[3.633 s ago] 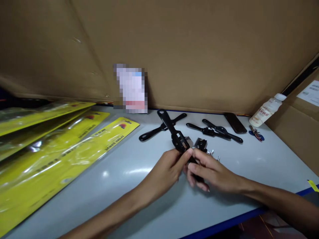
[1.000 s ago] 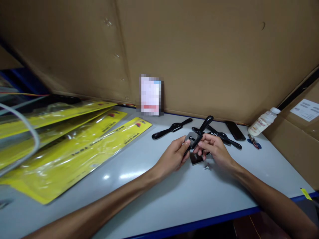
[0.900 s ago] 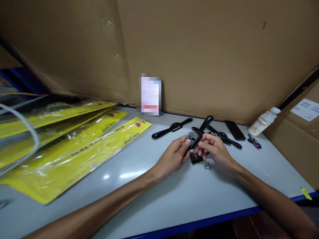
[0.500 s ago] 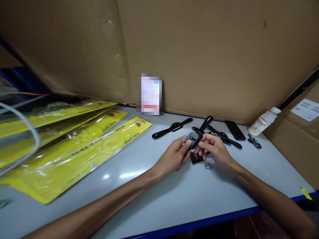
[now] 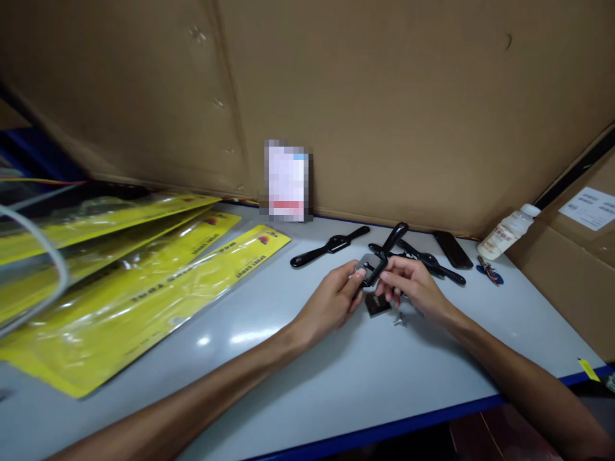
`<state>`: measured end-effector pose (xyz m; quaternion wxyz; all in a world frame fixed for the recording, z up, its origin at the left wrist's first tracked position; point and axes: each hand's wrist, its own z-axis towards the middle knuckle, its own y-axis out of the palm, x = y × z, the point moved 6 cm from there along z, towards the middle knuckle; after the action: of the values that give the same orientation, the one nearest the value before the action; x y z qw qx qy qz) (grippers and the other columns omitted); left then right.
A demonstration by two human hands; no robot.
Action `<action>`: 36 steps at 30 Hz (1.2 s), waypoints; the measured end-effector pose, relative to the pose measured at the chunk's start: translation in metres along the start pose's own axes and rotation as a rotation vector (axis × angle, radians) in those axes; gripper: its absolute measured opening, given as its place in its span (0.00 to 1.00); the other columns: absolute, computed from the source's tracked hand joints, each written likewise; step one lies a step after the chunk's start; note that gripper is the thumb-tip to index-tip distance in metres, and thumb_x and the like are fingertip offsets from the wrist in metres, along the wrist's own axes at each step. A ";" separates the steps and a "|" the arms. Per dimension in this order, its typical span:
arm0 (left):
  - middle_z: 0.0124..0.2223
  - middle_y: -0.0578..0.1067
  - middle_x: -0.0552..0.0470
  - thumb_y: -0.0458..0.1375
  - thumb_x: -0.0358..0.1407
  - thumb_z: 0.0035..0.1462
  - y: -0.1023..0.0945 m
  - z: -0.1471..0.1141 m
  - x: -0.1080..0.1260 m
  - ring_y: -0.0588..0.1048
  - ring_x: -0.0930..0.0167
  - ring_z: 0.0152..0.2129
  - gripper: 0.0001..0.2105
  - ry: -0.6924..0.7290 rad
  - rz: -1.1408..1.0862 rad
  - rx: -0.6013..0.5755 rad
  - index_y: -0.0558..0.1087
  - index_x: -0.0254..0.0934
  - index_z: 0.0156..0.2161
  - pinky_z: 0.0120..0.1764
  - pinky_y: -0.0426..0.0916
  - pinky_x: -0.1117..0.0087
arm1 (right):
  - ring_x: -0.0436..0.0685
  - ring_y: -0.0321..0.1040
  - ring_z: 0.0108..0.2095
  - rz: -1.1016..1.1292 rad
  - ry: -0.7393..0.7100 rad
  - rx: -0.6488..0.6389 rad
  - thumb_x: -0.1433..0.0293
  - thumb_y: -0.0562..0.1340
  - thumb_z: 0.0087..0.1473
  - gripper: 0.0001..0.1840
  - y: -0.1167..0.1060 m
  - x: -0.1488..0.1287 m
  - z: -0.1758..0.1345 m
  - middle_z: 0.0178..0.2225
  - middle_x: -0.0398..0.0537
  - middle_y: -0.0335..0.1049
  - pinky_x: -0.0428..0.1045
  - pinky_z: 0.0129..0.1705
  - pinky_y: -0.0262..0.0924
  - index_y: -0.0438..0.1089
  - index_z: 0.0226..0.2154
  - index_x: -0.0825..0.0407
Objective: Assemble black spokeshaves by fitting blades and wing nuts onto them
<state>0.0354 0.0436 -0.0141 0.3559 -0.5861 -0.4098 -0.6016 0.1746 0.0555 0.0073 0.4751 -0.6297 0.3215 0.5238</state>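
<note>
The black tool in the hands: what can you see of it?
The black tool looks like glossy metal. One slim, rounded handle slants up and away to the right; the left hand hides the other end. A flat grey plate with a dark slot lies on its middle. It is held tilted above the table, thumb at the plate's edge, and the right hand seems to touch its side.

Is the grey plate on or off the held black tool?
On: the grey plate lies against the black tool, left hand gripping both; fastening unclear.
</note>
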 end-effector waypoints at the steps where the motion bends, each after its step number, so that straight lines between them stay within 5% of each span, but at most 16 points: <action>1: 0.17 0.58 0.63 0.52 0.47 0.63 -0.002 0.000 -0.001 0.52 0.80 0.09 0.13 -0.012 -0.022 0.021 0.62 0.41 0.32 0.12 0.47 0.78 | 0.49 0.63 0.21 -0.055 -0.017 0.030 0.58 0.61 0.56 0.14 -0.006 -0.002 0.001 0.26 0.46 0.73 0.45 0.20 0.55 0.68 0.29 0.51; 5: 0.17 0.59 0.64 0.51 0.43 0.65 -0.013 0.001 -0.001 0.51 0.80 0.09 0.12 -0.075 -0.146 0.151 0.57 0.42 0.31 0.12 0.46 0.80 | 0.48 0.58 0.19 -0.294 -0.146 0.296 0.57 0.58 0.58 0.17 -0.046 -0.018 0.002 0.21 0.43 0.69 0.46 0.22 0.51 0.73 0.31 0.53; 8: 0.17 0.59 0.64 0.49 0.39 0.66 -0.021 0.001 0.000 0.50 0.80 0.09 0.12 -0.137 -0.206 0.241 0.55 0.42 0.30 0.12 0.45 0.80 | 0.48 0.55 0.19 -0.493 -0.175 0.408 0.57 0.58 0.58 0.20 -0.071 -0.025 0.003 0.19 0.42 0.66 0.47 0.23 0.49 0.71 0.24 0.53; 13: 0.17 0.58 0.64 0.47 0.37 0.68 -0.020 0.000 -0.003 0.49 0.81 0.09 0.12 -0.214 -0.250 0.256 0.55 0.42 0.30 0.12 0.44 0.80 | 0.48 0.53 0.20 -0.813 -0.072 0.198 0.61 0.59 0.58 0.21 -0.081 -0.022 0.005 0.16 0.40 0.62 0.48 0.27 0.46 0.65 0.17 0.52; 19: 0.17 0.58 0.64 0.48 0.38 0.67 -0.014 -0.001 -0.006 0.51 0.79 0.10 0.12 -0.197 -0.165 0.199 0.55 0.42 0.30 0.11 0.46 0.80 | 0.52 0.63 0.28 -0.987 0.093 -0.184 0.65 0.67 0.50 0.06 -0.066 -0.007 -0.005 0.25 0.44 0.71 0.48 0.29 0.48 0.73 0.26 0.50; 22: 0.18 0.58 0.64 0.47 0.39 0.67 -0.012 -0.003 -0.006 0.50 0.79 0.10 0.12 -0.182 -0.122 0.163 0.54 0.42 0.30 0.11 0.47 0.80 | 0.54 0.63 0.28 -0.996 0.124 -0.230 0.63 0.69 0.49 0.08 -0.056 -0.001 -0.007 0.27 0.45 0.72 0.49 0.29 0.49 0.73 0.27 0.49; 31: 0.18 0.57 0.64 0.47 0.43 0.66 -0.002 -0.003 -0.010 0.50 0.79 0.10 0.13 -0.187 -0.027 0.056 0.54 0.42 0.30 0.11 0.47 0.79 | 0.49 0.60 0.23 -0.876 0.084 -0.314 0.78 0.62 0.44 0.07 -0.047 0.002 -0.007 0.21 0.40 0.67 0.48 0.28 0.51 0.67 0.23 0.51; 36: 0.18 0.58 0.64 0.45 0.42 0.67 0.001 -0.004 -0.011 0.50 0.80 0.10 0.13 -0.233 -0.005 0.010 0.55 0.42 0.30 0.11 0.46 0.80 | 0.49 0.64 0.26 -0.478 0.083 -0.195 0.71 0.65 0.48 0.06 -0.052 -0.008 -0.004 0.25 0.42 0.69 0.46 0.26 0.57 0.72 0.32 0.52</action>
<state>0.0358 0.0391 -0.0244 0.3070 -0.6493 -0.4530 -0.5281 0.2208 0.0682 0.0281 0.5089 -0.7515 0.1308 0.3989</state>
